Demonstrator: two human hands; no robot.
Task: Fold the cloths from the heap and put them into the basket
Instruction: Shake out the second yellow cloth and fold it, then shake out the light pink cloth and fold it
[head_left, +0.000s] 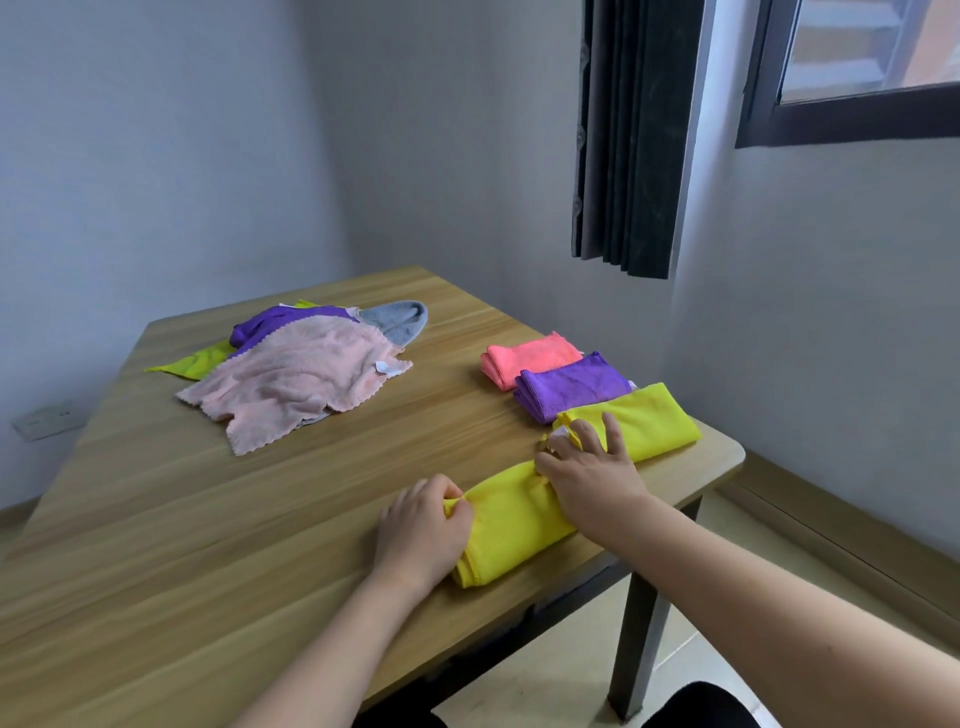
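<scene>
1. Here, the yellow cloth (511, 525) being folded lies at the tabletop's (260, 519) near right edge, about 5 o'clock from the heap (296, 374).
2. The left hand (422, 530) pinches the cloth's left corner, its fingers (451, 500) curled round a small bunch of fabric.
3. The right hand (589, 475) lies on the cloth's far end, fingers spread and straight, pressing down; its fingertips reach onto a second, folded yellow cloth (649, 421).
4. At 12 o'clock from that sit a folded purple cloth (571, 387) and a folded coral cloth (530, 356).
5. A white tag (387, 368) shows on the heap's pink cloth (291, 387); any writing is too small to read.
</scene>
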